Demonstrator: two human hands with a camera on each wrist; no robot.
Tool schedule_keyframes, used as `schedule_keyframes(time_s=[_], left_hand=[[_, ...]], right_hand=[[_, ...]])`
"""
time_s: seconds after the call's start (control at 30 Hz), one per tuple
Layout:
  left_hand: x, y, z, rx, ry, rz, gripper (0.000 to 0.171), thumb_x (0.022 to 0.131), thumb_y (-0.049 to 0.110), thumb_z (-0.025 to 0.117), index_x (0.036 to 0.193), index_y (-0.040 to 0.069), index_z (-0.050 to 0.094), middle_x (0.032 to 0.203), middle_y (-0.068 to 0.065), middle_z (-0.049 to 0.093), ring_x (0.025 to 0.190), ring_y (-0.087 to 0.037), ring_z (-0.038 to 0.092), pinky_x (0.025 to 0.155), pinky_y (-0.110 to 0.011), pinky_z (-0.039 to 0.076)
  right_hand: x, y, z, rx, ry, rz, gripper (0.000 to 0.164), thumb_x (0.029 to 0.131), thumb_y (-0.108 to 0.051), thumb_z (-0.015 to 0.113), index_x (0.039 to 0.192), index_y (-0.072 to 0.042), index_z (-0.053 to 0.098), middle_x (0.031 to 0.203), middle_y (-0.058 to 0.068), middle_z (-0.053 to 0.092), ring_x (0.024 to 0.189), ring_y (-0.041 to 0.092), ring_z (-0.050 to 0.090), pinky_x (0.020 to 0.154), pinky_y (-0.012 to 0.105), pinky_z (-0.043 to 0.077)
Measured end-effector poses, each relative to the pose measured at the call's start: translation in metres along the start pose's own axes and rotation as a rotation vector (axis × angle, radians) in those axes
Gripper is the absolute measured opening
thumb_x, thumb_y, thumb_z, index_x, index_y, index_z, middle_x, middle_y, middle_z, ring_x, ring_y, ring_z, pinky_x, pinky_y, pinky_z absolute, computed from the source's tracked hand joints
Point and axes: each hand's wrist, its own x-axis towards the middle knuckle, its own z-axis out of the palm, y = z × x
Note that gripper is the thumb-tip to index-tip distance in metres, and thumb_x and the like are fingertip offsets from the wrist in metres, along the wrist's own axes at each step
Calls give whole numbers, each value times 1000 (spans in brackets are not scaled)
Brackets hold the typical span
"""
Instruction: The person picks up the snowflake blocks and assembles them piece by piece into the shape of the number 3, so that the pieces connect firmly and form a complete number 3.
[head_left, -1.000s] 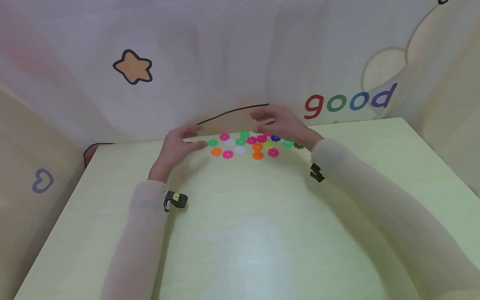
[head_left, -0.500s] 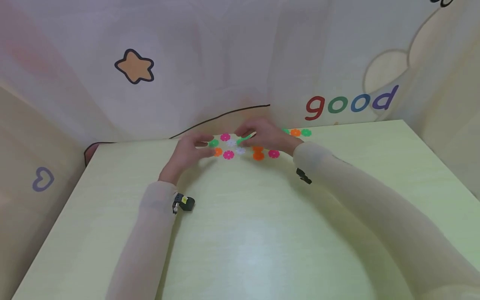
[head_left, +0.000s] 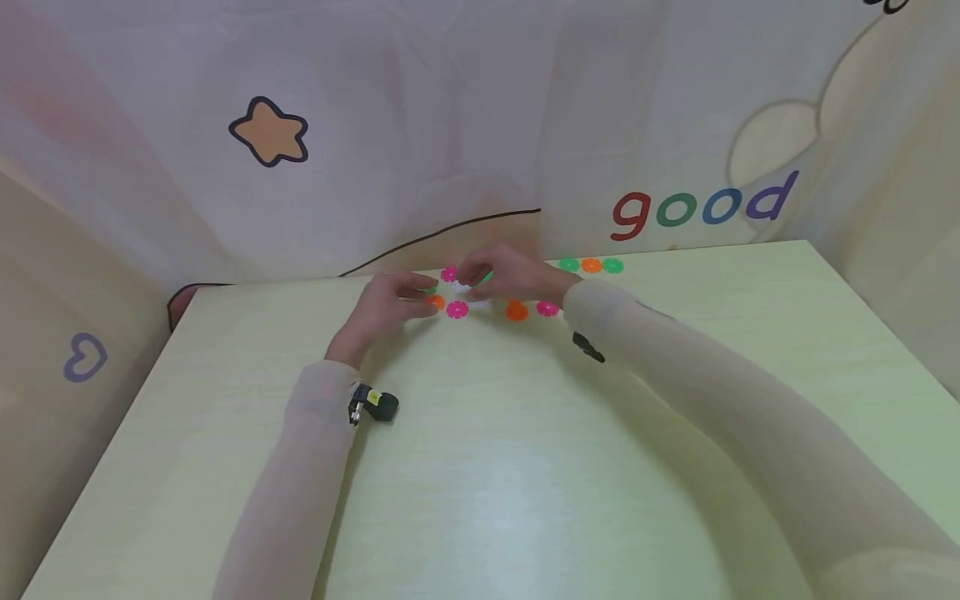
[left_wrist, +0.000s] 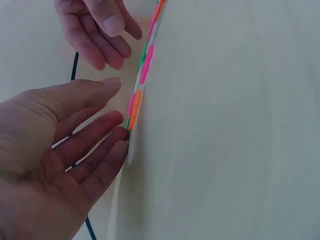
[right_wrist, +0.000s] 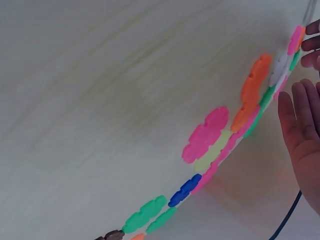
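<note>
Flat notched plastic discs lie in a loose band along the table's back edge. My left hand (head_left: 386, 307) is at the band's left end, fingers loosely bent, fingertips right by an orange disc (left_wrist: 135, 110). My right hand (head_left: 510, 275) hovers over the middle of the band with thumb and fingers apart, hiding several discs in the head view. A pink disc (head_left: 457, 310) lies between the hands. Another orange disc (head_left: 517, 312) and a pink disc (head_left: 547, 308) lie under the right wrist. Neither hand holds anything.
Farther right lie a green disc (head_left: 568, 264), an orange disc (head_left: 592, 265) and another green one. The right wrist view shows a blue disc (right_wrist: 185, 190) and a brown disc (right_wrist: 114, 235). A printed curtain (head_left: 450, 108) stands right behind the pale table (head_left: 480, 450).
My right hand has moved left and lower over the discs, uncovering those at the right. My left hand has shifted right, up to the band's left end. The visible discs stay in place.
</note>
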Motion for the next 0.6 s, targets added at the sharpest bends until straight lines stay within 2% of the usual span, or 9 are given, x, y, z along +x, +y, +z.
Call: schedule_keyframes(time_s=[0.17,0.3,0.47,0.6], left_hand=[[2,-3,2,-12,-1,-39,42,96,8,79,137,3,70,132,-13,72,124,-30,64,104,-45,54],[4,-4,4,19,8,-48,41,96,8,79,136,4,70,132,-13,72,123,-30,64,105,-44,54],[6,-4,7,58,18,-53,39,97,7,79,135,4,71,130,-14,71,121,-31,64,106,-43,53],[7,-4,9,98,8,-24,38,97,6,78,134,2,72,129,-16,71,119,-33,66,106,-44,53]], right_hand=[[5,-1,5,-9,-41,62,35,97,-11,79,131,-4,73,120,7,73,113,25,66,97,36,59],[10,-2,10,-41,-51,115,38,96,-13,81,133,-7,73,121,5,73,113,22,66,94,34,60],[16,-3,16,-81,-61,114,38,94,-14,84,130,-7,75,121,5,74,112,21,67,95,31,59],[18,-5,20,-144,-59,100,35,93,-14,85,126,-6,77,118,5,72,110,21,65,95,30,58]])
